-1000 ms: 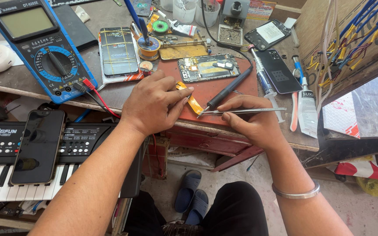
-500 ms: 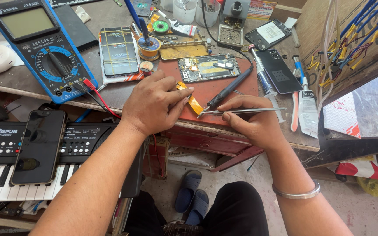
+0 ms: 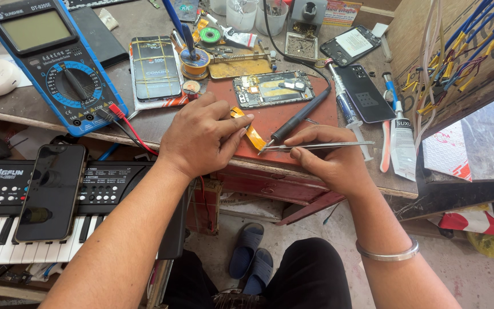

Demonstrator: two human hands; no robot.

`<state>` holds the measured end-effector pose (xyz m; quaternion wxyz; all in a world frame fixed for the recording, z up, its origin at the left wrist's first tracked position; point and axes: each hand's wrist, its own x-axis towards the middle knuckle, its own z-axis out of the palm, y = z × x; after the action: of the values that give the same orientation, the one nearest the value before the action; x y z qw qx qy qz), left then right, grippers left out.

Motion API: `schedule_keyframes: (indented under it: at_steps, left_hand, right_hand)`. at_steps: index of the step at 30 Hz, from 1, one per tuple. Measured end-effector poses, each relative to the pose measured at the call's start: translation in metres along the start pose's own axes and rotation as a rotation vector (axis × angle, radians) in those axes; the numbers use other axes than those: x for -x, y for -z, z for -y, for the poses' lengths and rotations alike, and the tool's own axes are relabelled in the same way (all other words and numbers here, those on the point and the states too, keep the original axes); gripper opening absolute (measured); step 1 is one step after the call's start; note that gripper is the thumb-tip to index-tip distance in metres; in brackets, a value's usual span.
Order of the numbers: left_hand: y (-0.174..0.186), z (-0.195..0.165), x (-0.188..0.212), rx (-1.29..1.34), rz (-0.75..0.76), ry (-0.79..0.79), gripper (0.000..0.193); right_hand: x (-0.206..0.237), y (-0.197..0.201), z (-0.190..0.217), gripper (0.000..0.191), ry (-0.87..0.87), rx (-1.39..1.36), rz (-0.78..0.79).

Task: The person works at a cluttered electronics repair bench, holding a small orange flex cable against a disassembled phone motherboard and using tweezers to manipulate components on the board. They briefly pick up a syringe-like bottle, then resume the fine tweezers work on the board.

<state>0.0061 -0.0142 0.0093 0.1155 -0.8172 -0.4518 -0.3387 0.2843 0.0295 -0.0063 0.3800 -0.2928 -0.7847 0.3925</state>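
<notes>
Far left: one black electronic keyboard with white keys point(image 3: 7, 200) sits below the surface edge, and one dark phone point(image 3: 50, 191) lies face-up across it, parked out of the working zone. Above it, one blue-cased digital multimeter point(image 3: 52, 63) rests on the cluttered grey work surface point(image 3: 144, 123), its red and black leads trailing toward the work, within reach for probing. One boxed phone screen in clear wrap point(image 3: 155, 68) lies beside it. Left hand point(image 3: 201, 134): grip narrow, fingertips pinching one thin orange flex ribbon cable point(image 3: 251, 130) flat against the reddish-brown mat point(image 3: 281, 114), apparently to steady it. One opened phone with bare circuit board point(image 3: 273, 88) lies just behind. Right hand point(image 3: 330, 157): grip closed on two tools, one black soldering iron point(image 3: 298, 119) and one pair of slim steel tweezers point(image 3: 310, 147), both tips converging on the ribbon's lower end. Right of them: one black phone back cover point(image 3: 367, 94), one syringe point(image 3: 350, 117), one white glue tube point(image 3: 401, 143).
</notes>
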Motion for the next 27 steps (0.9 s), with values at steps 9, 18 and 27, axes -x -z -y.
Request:
schedule_keyframes:
  at_steps: [9,18,27]
  left_hand:
    - [0.0000,0.0002,0.0000,0.005,-0.006,-0.006,0.023]
    - [-0.0004,0.0000,-0.0001,0.007,-0.010,-0.012,0.024]
    - [0.0003,0.0001,0.0003,0.001,-0.006,-0.012,0.025]
  right_hand:
    - [0.0002,-0.0005,-0.0002,0.016,0.003,0.003,-0.002]
    - [0.0001,0.0001,-0.0004,0.016,0.007,0.012,-0.004]
    - [-0.0001,-0.0003,-0.0002,0.017,0.000,-0.006,0.000]
